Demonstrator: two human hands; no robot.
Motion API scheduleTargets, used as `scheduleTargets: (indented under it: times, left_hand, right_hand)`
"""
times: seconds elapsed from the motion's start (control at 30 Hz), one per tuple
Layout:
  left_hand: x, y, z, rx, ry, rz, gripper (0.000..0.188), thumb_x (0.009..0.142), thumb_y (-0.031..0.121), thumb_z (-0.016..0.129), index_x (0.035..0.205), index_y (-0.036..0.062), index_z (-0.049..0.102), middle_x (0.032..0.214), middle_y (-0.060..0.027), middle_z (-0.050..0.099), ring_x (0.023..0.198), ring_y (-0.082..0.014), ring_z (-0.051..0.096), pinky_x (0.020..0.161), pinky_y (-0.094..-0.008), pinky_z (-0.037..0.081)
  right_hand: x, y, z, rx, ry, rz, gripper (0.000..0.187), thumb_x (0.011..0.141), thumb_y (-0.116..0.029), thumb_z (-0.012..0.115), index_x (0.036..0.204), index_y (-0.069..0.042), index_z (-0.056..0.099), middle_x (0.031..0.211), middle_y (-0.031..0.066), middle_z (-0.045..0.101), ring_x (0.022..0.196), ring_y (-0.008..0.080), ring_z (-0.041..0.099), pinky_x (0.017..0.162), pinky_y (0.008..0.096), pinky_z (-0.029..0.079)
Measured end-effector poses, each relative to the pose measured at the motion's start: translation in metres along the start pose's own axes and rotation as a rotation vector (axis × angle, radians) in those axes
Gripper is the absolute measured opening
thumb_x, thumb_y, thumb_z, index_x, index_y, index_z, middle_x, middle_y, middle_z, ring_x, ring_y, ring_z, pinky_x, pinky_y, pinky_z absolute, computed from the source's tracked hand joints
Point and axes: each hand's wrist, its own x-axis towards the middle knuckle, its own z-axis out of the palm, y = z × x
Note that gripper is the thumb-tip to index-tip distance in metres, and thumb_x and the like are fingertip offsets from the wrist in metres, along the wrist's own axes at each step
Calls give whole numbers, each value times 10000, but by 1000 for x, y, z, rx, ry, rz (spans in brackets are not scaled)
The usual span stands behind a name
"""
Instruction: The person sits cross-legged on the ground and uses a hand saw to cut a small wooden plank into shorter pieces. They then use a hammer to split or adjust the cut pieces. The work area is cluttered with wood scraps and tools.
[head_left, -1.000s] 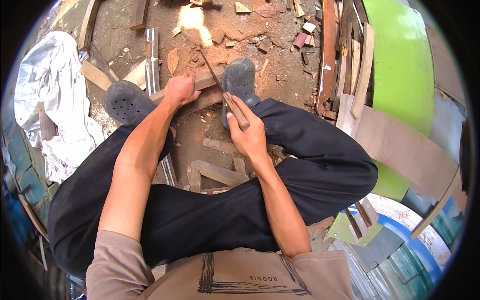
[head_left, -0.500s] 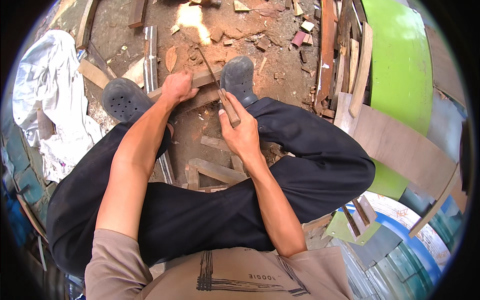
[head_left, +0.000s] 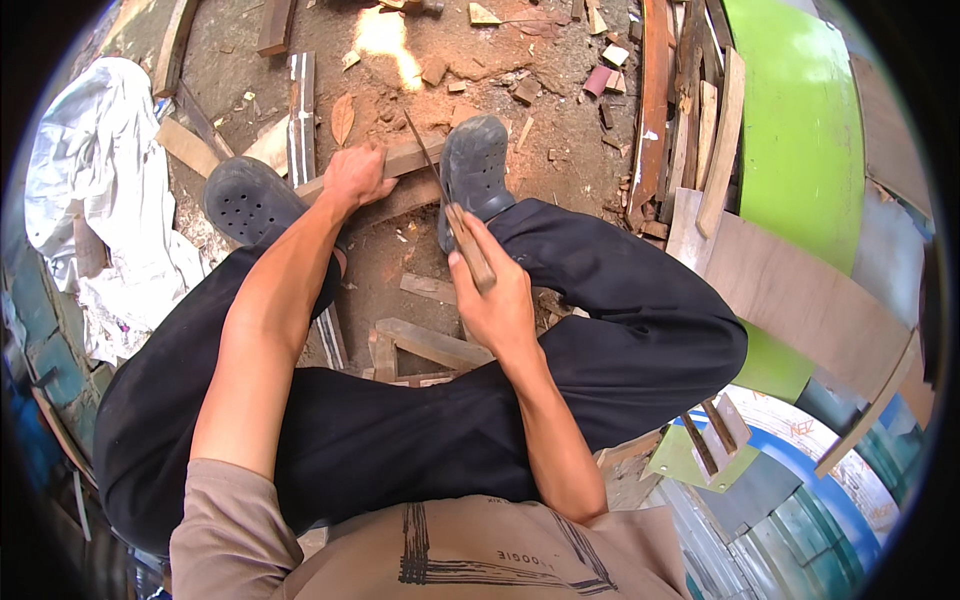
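Note:
My right hand (head_left: 497, 305) is wrapped round the wooden handle of a hand saw (head_left: 468, 248). The thin blade, seen almost edge-on, points away from me and crosses a wooden batten (head_left: 412, 157) near its right end, beside my right shoe. My left hand (head_left: 356, 178) is closed over that batten and presses on it left of the blade; its fingertips are partly hidden. Another length of wood (head_left: 405, 200) lies just nearer to me, under or against the batten. The batten spans between my two dark clogs (head_left: 478, 165).
Loose offcuts (head_left: 526, 90) litter the dirt ahead. On the left lies a white cloth (head_left: 110, 190). Stacked planks (head_left: 690, 110), a green panel (head_left: 800, 130) and a plywood sheet (head_left: 805, 280) are on the right. A wooden frame piece (head_left: 435, 345) rests between my legs.
My right hand has drawn the saw back toward me and slightly right, so less blade reaches past the batten. My left hand and the batten stay in place.

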Motion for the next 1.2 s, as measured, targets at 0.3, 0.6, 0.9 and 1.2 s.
scheduleTargets:
  times: [0.3,0.6,0.9,1.2]
  left_hand:
    - [2,-6,13,-16,66,14,489,813,378,744,1134,17,663,1083,-205,691,1009,-388,691,880,-472,564]
    - [-2,4,6,7,82,4,508,804,376,777,1114,-9,656,1129,-196,694,1036,-376,695,877,-455,573]
    - [-2,-2,7,-29,79,23,489,803,359,766,1127,18,634,1054,-220,683,988,-414,684,853,-490,560]
    - [2,-10,17,-20,77,29,476,807,359,768,1113,18,639,1081,-219,682,1007,-405,685,857,-487,561]
  right_hand:
    - [13,-8,4,14,-7,34,467,945,-70,647,1400,-1,569,1253,266,676,1159,396,671,970,386,522]
    - [-34,-38,-28,-25,-32,-17,481,945,-42,637,1416,3,550,1275,259,668,1254,392,613,1037,394,489]
    - [-40,-31,-30,-23,-38,15,472,943,-58,658,1400,10,560,1285,277,656,1256,401,604,1030,380,494]
    - [-4,-6,-2,-30,-18,-12,473,942,-62,652,1401,11,565,1291,258,665,1263,361,618,1039,372,488]
